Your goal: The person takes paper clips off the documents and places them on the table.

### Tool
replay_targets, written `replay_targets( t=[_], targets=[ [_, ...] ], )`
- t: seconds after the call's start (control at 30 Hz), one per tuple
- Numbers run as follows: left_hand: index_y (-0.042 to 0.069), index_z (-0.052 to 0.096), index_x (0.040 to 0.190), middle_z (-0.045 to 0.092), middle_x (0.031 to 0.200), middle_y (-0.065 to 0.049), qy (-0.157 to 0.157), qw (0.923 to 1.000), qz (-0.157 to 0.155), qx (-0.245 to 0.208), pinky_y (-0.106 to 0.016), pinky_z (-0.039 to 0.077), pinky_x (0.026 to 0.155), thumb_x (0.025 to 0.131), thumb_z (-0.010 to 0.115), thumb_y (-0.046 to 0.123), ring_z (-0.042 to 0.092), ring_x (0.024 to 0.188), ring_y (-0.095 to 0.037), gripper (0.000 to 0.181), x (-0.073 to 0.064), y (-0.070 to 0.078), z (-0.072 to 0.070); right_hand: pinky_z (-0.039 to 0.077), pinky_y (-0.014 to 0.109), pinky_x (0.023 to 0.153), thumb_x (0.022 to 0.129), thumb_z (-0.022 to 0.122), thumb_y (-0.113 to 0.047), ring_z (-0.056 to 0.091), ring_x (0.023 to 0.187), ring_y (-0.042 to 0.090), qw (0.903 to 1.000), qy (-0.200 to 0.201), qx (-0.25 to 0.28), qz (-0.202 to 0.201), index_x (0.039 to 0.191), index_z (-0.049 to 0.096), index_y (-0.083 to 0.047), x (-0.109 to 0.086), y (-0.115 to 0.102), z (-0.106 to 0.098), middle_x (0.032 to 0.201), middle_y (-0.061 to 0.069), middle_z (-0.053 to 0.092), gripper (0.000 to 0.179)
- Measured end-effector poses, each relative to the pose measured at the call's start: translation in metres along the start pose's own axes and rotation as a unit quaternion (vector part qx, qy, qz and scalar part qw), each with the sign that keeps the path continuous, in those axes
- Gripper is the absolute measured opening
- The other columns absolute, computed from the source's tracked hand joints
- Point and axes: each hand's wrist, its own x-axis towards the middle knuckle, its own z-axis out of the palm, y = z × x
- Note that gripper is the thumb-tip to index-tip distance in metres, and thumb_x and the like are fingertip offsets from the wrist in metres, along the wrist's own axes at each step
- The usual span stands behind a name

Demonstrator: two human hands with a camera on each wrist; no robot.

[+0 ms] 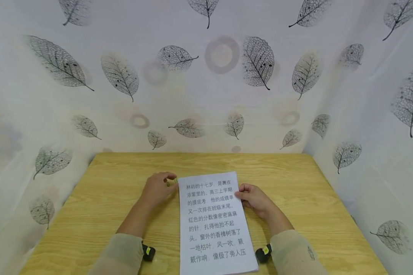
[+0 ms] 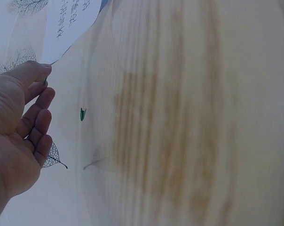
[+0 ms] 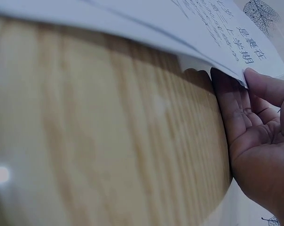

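A stack of white paper sheets [image 1: 213,225] printed with large dark characters is held up in front of me, over the wooden table. At its top left corner, my left hand [image 1: 157,189] pinches a small green clip [image 2: 45,82] between thumb and index finger, the thumb tip right at the paper's corner. Another small green clip [image 2: 82,114] lies on the table just beyond those fingers. My right hand [image 1: 256,199] pinches the upper right edge of the sheets, thumb on the printed face and fingers behind, as the right wrist view shows.
The light wooden table [image 1: 110,183] reaches back to a pale curtain [image 1: 206,95] with a leaf pattern, which also closes in both sides. A black wrist camera [image 1: 148,252] sits at the left sleeve, and another black camera [image 1: 263,253] at the right one.
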Motion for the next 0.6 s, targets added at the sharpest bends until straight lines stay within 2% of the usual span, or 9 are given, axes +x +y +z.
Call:
replay_targets(
  t=[0.17, 0.4, 0.6],
  targets=[
    [0.012, 0.077, 0.129, 0.077, 0.134, -0.012, -0.004, 0.9995, 0.015, 0.029, -0.057, 0.055, 0.109, 0.099, 0.078, 0.033, 0.069, 0.124, -0.036, 0.036, 0.004, -0.007, 0.001, 0.061, 0.027, 0.084, 0.109, 0.062, -0.010, 0.074, 0.096, 0.016, 1.0000, 0.000, 0.001, 0.002, 0.104, 0.063, -0.003, 0.001, 0.001, 0.000, 0.108, 0.002, 0.077, 0.009],
    [0.015, 0.079, 0.124, 0.077, 0.134, -0.014, -0.017, 0.9966, 0.025, 0.076, -0.072, 0.041, 0.117, 0.098, 0.078, 0.037, 0.066, 0.131, -0.042, 0.035, 0.006, -0.013, 0.001, 0.062, 0.027, 0.085, 0.109, 0.062, -0.011, 0.075, 0.097, 0.016, 1.0000, -0.001, 0.000, 0.002, 0.105, 0.063, -0.003, -0.001, -0.001, 0.001, 0.109, 0.003, 0.078, 0.010],
    [0.016, 0.079, 0.125, 0.077, 0.134, -0.013, -0.028, 0.9954, 0.018, 0.089, -0.071, 0.041, 0.114, 0.097, 0.079, 0.035, 0.064, 0.133, -0.042, 0.034, 0.009, -0.016, 0.001, 0.062, 0.027, 0.084, 0.109, 0.062, -0.010, 0.074, 0.097, 0.016, 1.0000, 0.000, 0.002, 0.002, 0.105, 0.063, -0.002, 0.000, -0.002, 0.000, 0.109, 0.003, 0.078, 0.009]
  ],
)
